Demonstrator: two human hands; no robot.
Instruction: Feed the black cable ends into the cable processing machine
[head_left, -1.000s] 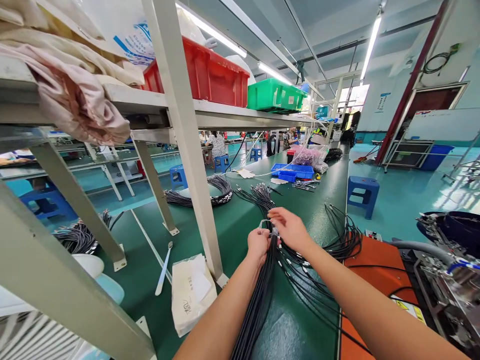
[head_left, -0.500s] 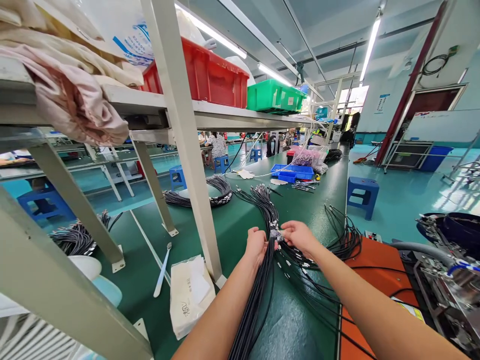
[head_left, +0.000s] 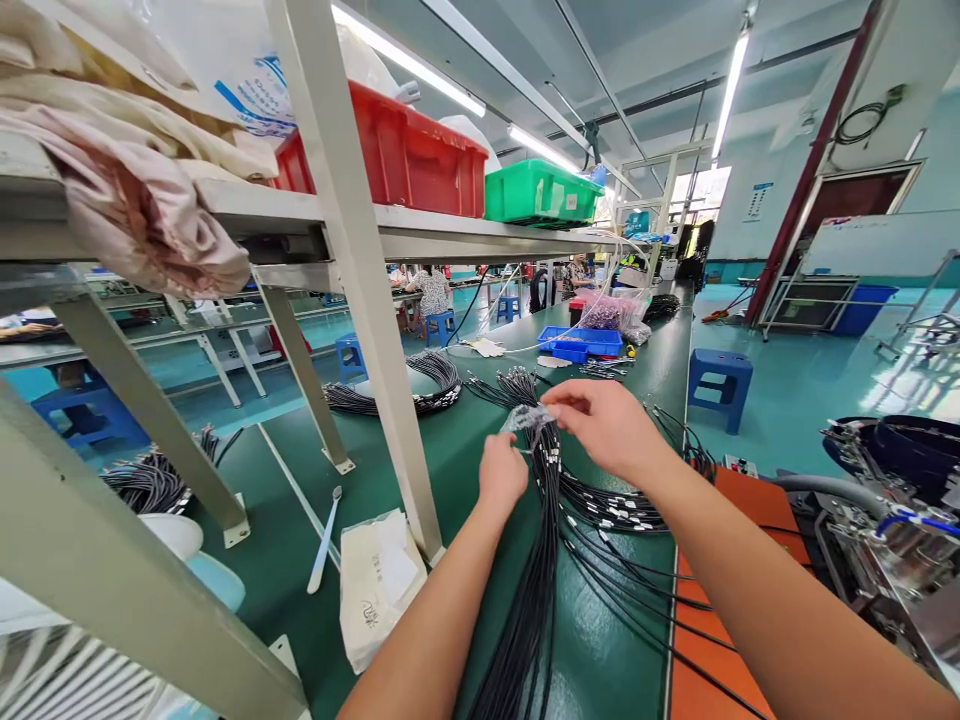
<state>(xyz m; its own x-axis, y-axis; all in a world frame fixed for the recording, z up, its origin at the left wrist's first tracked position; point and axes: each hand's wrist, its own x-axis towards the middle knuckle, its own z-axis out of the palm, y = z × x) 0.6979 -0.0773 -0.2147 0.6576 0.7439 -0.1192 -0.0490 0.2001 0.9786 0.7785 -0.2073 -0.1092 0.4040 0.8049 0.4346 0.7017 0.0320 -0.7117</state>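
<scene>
Crossing black cables is clear plastic (crinkled, filmy).

From just above the workbench, the head camera faces forward and down.

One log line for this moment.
right hand: pinching clear plastic | left hand: at plastic, grip unclear | plastic: over black cable bundle

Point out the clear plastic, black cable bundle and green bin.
Clear plastic (head_left: 529, 416): head view, crumpled middle.
Black cable bundle (head_left: 546, 530): head view, midway along the strands.
Green bin (head_left: 544, 194): head view, long side wall.
</scene>
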